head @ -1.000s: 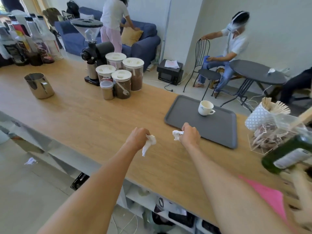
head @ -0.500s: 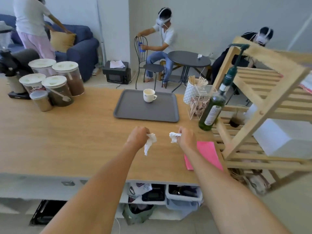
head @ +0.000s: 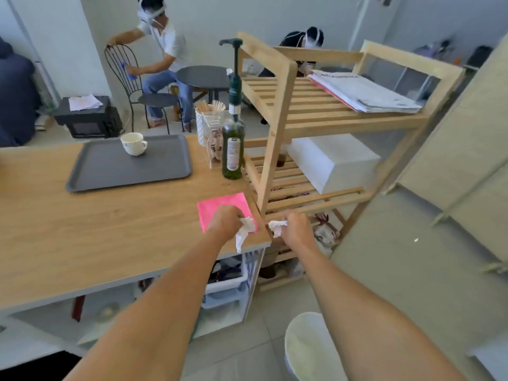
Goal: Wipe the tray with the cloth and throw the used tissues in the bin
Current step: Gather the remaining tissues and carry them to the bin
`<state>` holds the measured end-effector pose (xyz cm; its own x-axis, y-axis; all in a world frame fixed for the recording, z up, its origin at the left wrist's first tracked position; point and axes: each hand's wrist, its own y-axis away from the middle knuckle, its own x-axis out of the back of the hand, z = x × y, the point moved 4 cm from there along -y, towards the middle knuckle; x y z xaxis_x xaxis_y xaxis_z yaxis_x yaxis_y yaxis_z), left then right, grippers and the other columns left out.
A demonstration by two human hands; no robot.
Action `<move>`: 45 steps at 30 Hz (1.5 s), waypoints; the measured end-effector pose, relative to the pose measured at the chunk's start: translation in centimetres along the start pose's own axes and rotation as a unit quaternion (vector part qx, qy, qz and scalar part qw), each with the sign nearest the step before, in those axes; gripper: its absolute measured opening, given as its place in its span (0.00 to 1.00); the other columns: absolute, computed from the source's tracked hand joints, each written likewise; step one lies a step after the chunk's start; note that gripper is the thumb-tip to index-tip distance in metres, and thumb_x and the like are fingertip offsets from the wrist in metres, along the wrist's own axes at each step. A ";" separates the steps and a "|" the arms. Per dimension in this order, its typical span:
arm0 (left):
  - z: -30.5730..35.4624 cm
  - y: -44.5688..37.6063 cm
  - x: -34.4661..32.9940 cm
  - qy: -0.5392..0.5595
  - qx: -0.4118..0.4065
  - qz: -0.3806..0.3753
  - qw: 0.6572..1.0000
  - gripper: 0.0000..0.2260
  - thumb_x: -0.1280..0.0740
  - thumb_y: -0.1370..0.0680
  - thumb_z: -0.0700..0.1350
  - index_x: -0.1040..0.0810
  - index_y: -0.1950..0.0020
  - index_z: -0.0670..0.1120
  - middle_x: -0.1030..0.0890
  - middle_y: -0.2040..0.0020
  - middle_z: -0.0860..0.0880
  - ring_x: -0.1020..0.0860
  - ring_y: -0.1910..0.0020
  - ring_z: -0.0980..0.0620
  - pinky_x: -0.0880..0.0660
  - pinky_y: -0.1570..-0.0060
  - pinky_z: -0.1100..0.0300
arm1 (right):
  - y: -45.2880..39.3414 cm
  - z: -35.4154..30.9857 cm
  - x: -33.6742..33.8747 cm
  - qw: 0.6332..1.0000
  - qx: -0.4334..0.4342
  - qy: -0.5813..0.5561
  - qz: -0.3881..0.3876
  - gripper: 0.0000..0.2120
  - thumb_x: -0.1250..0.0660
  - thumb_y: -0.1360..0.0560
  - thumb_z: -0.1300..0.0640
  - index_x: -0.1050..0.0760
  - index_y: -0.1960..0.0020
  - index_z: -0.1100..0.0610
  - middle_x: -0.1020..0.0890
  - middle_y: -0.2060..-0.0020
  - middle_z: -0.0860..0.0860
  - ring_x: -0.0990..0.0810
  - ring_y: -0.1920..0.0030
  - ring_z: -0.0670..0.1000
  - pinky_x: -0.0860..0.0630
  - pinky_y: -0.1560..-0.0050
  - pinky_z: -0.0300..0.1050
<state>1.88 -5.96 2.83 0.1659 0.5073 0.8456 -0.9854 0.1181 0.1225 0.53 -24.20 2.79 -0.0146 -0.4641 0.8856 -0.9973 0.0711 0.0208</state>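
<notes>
Fists clutch crumpled tissues: left hand (head: pixel 224 221) over the pink cloth (head: pixel 223 207), right hand (head: pixel 296 226) past the counter's (head: pixel 82 229) end, bin (head: pixel 310 350) below.

Two tissues (head: pixel 244 229) (head: pixel 277 226), one tray (head: pixel 129 167), one cup (head: pixel 134 143), one cloth (head: pixel 224 206), one bottle (head: pixel 233 149), one bin (head: pixel 308 350).

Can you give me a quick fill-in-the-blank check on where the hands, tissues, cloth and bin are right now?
1. Each of the two hands, left and right, is closed on a crumpled white ____.
2. The pink cloth lies flat on the wooden ____, partly under the left hand.
3. The only item standing on the grey tray is a white ____.
4. The white bin stands on the ____, below the right forearm.

Missing words: tissue; counter; cup; floor
</notes>
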 end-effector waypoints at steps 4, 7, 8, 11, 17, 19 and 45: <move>4.9 0.2 -3.8 0.002 -0.033 -0.008 0.999 0.14 0.39 0.23 0.36 0.18 0.41 0.42 0.17 0.44 0.42 0.19 0.44 0.45 0.25 0.48 0.60 | 2.2 6.1 2.4 0.998 -0.054 0.014 0.028 0.06 0.34 0.27 0.63 0.24 0.51 0.64 0.19 0.52 0.62 0.21 0.50 0.62 0.27 0.57 0.48; 8.2 0.6 -6.4 -0.023 -0.068 -0.048 0.996 0.14 0.37 0.23 0.37 0.18 0.41 0.42 0.16 0.44 0.43 0.19 0.45 0.44 0.24 0.46 0.57 | 3.7 10.5 3.4 0.995 -0.089 0.034 0.036 0.08 0.36 0.27 0.65 0.25 0.49 0.62 0.20 0.53 0.61 0.21 0.49 0.63 0.25 0.56 0.49; 9.1 0.7 -7.4 -0.033 -0.076 -0.060 0.995 0.14 0.37 0.23 0.37 0.18 0.41 0.43 0.16 0.44 0.44 0.19 0.47 0.45 0.23 0.48 0.57 | 4.4 11.8 3.6 0.993 -0.102 0.038 0.034 0.09 0.36 0.27 0.65 0.25 0.47 0.61 0.20 0.52 0.61 0.21 0.49 0.63 0.26 0.56 0.48; 11.0 1.2 -9.6 -0.054 -0.099 -0.085 0.990 0.15 0.39 0.22 0.37 0.18 0.40 0.45 0.16 0.44 0.44 0.19 0.47 0.45 0.24 0.52 0.60 | 6.0 14.6 3.9 0.990 -0.131 0.036 0.037 0.12 0.37 0.27 0.65 0.25 0.44 0.62 0.19 0.50 0.63 0.21 0.48 0.64 0.26 0.55 0.49; 13.7 1.4 -13.6 -0.079 -0.131 -0.129 0.980 0.14 0.39 0.21 0.37 0.19 0.39 0.44 0.16 0.47 0.41 0.18 0.48 0.45 0.20 0.46 0.57 | 9.5 19.3 4.0 0.977 -0.212 0.003 0.037 0.07 0.38 0.28 0.67 0.25 0.51 0.64 0.19 0.52 0.65 0.21 0.50 0.64 0.32 0.61 0.46; 14.7 1.5 -15.0 -0.093 -0.150 -0.150 0.973 0.14 0.39 0.21 0.37 0.19 0.39 0.43 0.16 0.47 0.40 0.18 0.48 0.44 0.21 0.47 0.56 | 10.8 20.7 3.8 0.971 -0.237 -0.006 0.041 0.07 0.39 0.28 0.66 0.26 0.52 0.64 0.19 0.53 0.65 0.21 0.51 0.64 0.34 0.61 0.45; 12.5 -2.5 -37.5 -0.151 -0.185 -0.276 0.931 0.13 0.40 0.21 0.36 0.19 0.42 0.41 0.16 0.50 0.38 0.18 0.51 0.41 0.22 0.51 0.54 | 15.6 36.1 -12.7 0.908 -0.409 -0.089 0.017 0.13 0.42 0.27 0.68 0.26 0.45 0.63 0.19 0.61 0.57 0.20 0.52 0.63 0.33 0.61 0.44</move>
<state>-2.35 -35.90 -22.67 0.5706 0.0255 0.8208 -0.6626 0.6048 0.4418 -17.47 -49.07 -24.87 -0.1281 -0.5790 0.8052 -0.6101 0.6861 0.3963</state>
